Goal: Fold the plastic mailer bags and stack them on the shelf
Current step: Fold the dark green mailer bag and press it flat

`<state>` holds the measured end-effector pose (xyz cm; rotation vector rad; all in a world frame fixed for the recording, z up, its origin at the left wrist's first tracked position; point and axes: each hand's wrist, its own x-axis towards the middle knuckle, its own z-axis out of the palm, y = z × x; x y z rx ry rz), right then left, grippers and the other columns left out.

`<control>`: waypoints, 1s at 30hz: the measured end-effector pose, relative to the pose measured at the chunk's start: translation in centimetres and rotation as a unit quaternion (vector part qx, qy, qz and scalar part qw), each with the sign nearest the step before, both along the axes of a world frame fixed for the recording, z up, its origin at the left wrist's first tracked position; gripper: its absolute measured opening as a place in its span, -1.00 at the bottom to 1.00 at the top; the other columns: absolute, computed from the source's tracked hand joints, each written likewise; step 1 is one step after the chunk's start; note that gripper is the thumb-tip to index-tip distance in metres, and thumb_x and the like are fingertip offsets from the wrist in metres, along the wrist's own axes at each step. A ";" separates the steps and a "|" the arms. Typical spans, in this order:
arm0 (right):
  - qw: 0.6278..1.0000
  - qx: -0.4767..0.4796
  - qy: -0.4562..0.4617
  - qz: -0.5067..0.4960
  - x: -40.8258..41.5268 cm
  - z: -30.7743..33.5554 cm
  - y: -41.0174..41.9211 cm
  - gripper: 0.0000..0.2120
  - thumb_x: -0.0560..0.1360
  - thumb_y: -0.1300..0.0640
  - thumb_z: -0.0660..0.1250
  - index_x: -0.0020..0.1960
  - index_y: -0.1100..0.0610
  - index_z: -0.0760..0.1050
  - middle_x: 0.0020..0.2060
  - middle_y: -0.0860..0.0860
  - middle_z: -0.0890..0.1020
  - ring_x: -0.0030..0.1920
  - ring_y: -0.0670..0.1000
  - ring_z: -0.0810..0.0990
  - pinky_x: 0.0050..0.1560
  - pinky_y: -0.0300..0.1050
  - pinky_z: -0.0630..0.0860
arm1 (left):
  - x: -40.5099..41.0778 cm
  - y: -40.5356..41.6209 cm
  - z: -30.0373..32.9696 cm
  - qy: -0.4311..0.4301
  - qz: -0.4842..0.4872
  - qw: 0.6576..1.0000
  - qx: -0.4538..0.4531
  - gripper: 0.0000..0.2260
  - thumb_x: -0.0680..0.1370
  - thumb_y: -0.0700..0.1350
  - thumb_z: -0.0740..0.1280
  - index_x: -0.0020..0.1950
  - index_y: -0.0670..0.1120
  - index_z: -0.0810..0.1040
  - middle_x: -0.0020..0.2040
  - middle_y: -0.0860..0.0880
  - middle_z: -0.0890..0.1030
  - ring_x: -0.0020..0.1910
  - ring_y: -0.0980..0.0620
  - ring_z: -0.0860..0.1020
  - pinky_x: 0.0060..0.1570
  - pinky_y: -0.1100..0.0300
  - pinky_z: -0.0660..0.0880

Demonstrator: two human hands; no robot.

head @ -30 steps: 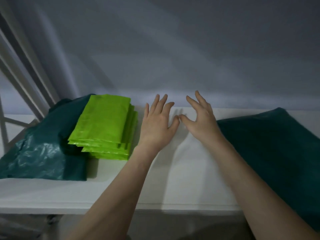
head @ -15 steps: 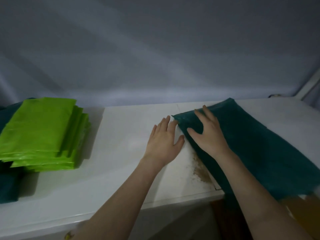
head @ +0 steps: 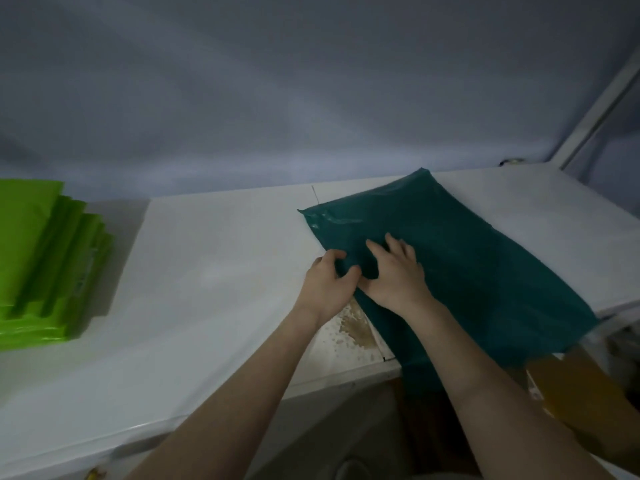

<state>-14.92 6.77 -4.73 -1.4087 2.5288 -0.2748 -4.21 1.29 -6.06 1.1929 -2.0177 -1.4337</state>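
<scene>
A dark teal mailer bag (head: 460, 251) lies flat on the white shelf (head: 214, 271), its near end hanging over the front edge. My left hand (head: 327, 285) pinches the bag's left edge between thumb and fingers. My right hand (head: 394, 271) rests right beside it on top of the bag, fingers spread and pressing on the plastic. At the far left sits a stack of folded bright green mailer bags (head: 45, 268).
A grey wall (head: 311, 98) closes the back of the shelf. A white upright frame post (head: 602, 105) rises at the right. A brown stained patch (head: 353, 327) marks the shelf by its front edge. Yellow-brown cardboard (head: 581, 386) lies below on the right.
The view has swung right, away from the green stack. Both hands have moved onto the teal bag; my left hand went from flat and open to pinching the bag's edge.
</scene>
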 end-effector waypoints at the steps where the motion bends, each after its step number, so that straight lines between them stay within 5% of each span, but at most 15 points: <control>1: 1.000 0.001 0.006 0.004 0.1 0.0 -0.1 -0.35 0.52 -0.12 0.23 0.52 -0.01 0.06 0.53 0.06 -0.04 0.52 0.15 -0.09 0.45 0.25 0.04 | -0.2 0.1 0.0 0.037 0.017 0.999 0.033 -0.66 0.53 -0.07 0.27 0.30 -0.09 0.40 0.15 -0.09 0.55 0.09 -0.05 0.55 0.18 0.02 0.49; 5: 1.000 -0.008 0.025 0.016 0.2 -0.3 -0.1 -0.36 0.52 -0.10 0.23 0.51 0.00 0.07 0.53 0.08 0.00 0.50 0.17 -0.05 0.42 0.22 0.14 | -1.0 0.4 0.4 0.160 0.077 0.976 0.124 -0.72 0.53 -0.18 0.29 0.23 -0.07 0.37 0.01 0.09 0.50 0.10 0.01 0.53 0.15 0.09 0.51; 8: 0.999 -0.018 0.015 0.021 0.7 -0.1 -0.3 -0.39 0.53 -0.08 0.21 0.51 0.00 0.08 0.52 0.07 0.01 0.50 0.15 -0.04 0.39 0.21 0.14 | -1.1 0.1 0.3 0.231 0.132 0.941 0.210 -0.64 0.50 -0.23 0.32 0.25 -0.11 0.29 0.10 -0.06 0.51 0.07 -0.01 0.55 0.12 0.04 0.54; 12: 0.995 -0.080 -0.059 0.016 1.7 0.6 -0.9 -0.49 0.59 -0.01 0.11 0.51 0.03 0.11 0.52 0.08 0.06 0.50 0.13 -0.01 0.43 0.13 0.10 | -0.2 -0.9 0.2 0.279 0.114 0.906 0.296 -0.63 0.50 -0.22 0.32 0.26 -0.22 0.30 -0.24 -0.11 0.50 -0.37 0.10 0.49 -0.36 0.24 0.49; 16: 0.980 -0.136 -0.137 0.038 3.1 1.3 -1.5 -0.55 0.62 0.08 0.03 0.51 0.05 0.14 0.51 0.09 0.11 0.50 0.13 0.05 0.46 -0.04 0.03 | 0.6 -1.3 0.8 0.260 0.067 0.894 0.358 -0.78 0.54 -0.06 0.28 0.05 -0.20 0.51 -0.26 -0.09 0.48 -0.36 0.10 0.46 -0.32 0.29 0.46; 19: 0.967 -0.156 -0.194 0.062 4.4 1.4 -2.0 -0.54 0.61 0.10 0.03 0.50 0.04 0.15 0.50 0.05 0.15 0.50 0.05 0.11 0.46 -0.09 0.06 | 1.4 -1.4 1.1 0.239 0.040 0.908 0.341 -0.73 0.59 -0.01 0.13 0.08 -0.15 0.53 -0.17 -0.10 0.53 -0.20 0.05 0.52 -0.25 0.29 0.48; 24: 0.931 -0.208 -0.295 0.062 5.6 2.1 -2.3 -0.56 0.60 0.18 0.05 0.47 0.06 0.22 0.45 -0.01 0.27 0.44 -0.09 0.23 0.30 -0.33 0.12 | 3.0 -1.8 1.4 0.176 -0.007 0.957 0.229 -0.58 0.64 0.09 -0.03 0.37 -0.03 0.42 0.25 0.01 0.54 0.20 0.11 0.51 0.23 0.20 0.43; 30: 0.919 -0.208 -0.325 0.078 6.1 2.2 -2.4 -0.53 0.54 0.30 0.10 0.43 0.06 0.28 0.39 -0.01 0.31 0.39 -0.04 0.29 0.31 -0.24 0.25 | 5.5 -2.6 2.4 0.178 0.058 0.957 0.221 -0.75 0.52 -0.24 0.31 0.20 -0.16 0.53 0.01 -0.14 0.65 -0.14 0.00 0.63 -0.25 0.24 0.60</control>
